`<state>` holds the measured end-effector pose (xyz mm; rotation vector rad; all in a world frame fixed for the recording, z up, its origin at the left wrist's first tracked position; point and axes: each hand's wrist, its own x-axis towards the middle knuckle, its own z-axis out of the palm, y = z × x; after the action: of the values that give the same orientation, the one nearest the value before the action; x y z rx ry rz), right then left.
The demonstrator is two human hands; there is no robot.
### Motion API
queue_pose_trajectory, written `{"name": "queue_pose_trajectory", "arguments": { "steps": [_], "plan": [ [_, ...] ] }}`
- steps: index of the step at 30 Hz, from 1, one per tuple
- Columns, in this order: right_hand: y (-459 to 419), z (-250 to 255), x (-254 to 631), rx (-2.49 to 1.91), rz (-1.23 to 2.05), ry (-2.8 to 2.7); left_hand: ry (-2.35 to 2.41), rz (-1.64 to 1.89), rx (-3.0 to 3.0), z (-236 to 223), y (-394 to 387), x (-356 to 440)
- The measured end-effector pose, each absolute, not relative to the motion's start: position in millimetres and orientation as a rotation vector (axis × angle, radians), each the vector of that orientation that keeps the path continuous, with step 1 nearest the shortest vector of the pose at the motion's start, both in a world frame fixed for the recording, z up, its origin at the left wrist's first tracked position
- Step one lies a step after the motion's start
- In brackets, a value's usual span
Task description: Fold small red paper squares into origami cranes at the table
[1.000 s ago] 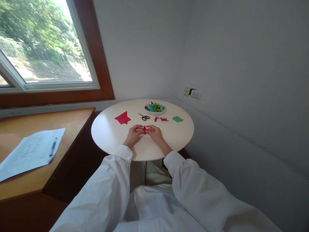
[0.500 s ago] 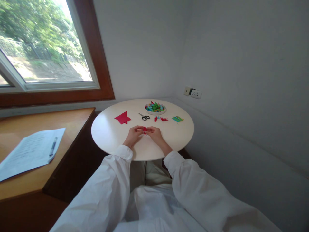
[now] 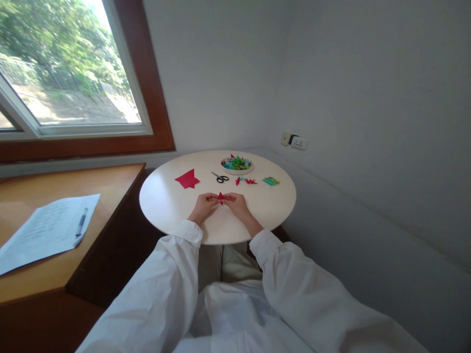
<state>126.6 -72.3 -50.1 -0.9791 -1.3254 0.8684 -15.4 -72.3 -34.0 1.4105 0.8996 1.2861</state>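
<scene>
A small folded piece of red paper (image 3: 221,197) sits between my two hands just above the round white table (image 3: 165,206). My left hand (image 3: 203,206) pinches its left side with closed fingers. My right hand (image 3: 237,205) pinches its right side the same way. Both wrists rest near the table's front edge, in white sleeves.
Farther back on the table lie red paper sheets (image 3: 188,179), black scissors (image 3: 221,177), small red folded figures (image 3: 247,181), a green-blue paper stack (image 3: 271,181) and a bowl of coloured folded papers (image 3: 236,164). A wooden desk at left holds a sheet (image 3: 44,230) and pen (image 3: 81,223).
My fingers have shifted slightly on the red paper, drawing a bit closer together. Nothing else has moved.
</scene>
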Motion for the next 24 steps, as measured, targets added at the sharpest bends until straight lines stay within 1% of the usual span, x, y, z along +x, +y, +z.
{"name": "queue_pose_trajectory", "arguments": {
  "steps": [15, 24],
  "plan": [
    [-69.0, -54.1, 129.6, -0.991, 0.812, -1.377, 0.925, 1.282, 1.405, -39.7, -68.7, -13.6],
    [-70.9, -52.5, 128.8, -0.992, 0.801, -1.398, 0.93, 1.346, 1.436, -36.3, -71.7, -11.0]
  ]
}}
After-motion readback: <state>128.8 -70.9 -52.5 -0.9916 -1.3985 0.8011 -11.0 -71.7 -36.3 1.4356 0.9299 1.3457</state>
